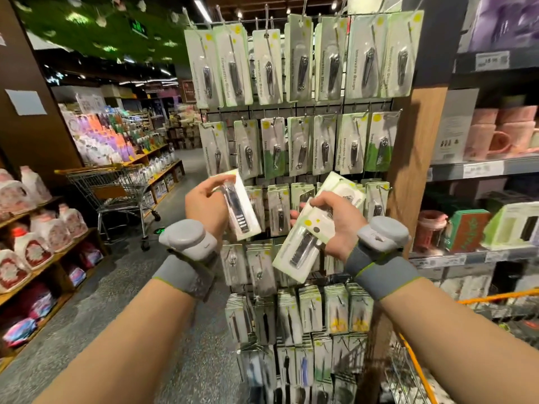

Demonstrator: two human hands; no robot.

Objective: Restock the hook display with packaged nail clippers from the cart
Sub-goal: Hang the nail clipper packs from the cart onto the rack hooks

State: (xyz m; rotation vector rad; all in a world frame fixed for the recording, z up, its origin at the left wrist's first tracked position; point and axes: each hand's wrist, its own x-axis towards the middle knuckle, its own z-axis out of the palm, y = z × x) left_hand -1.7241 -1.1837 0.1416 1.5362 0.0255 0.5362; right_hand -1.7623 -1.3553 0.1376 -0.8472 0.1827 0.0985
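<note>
head view: left hand [207, 203] pinches one white carded nail clipper pack [241, 209]; right hand [339, 221] grips several green-white carded packs [303, 243]. wire hook display [291, 112] at 12 o'clock; orange-handled wire cart [420, 371] at 4 o'clock.

Clipper pkgs [303, 246] tilted before full hook display [294, 147]

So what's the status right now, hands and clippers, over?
Left hand has a grip on one clipper pack. Right hand holds several packs. Both short of the hook display. Nothing in the way.
</note>
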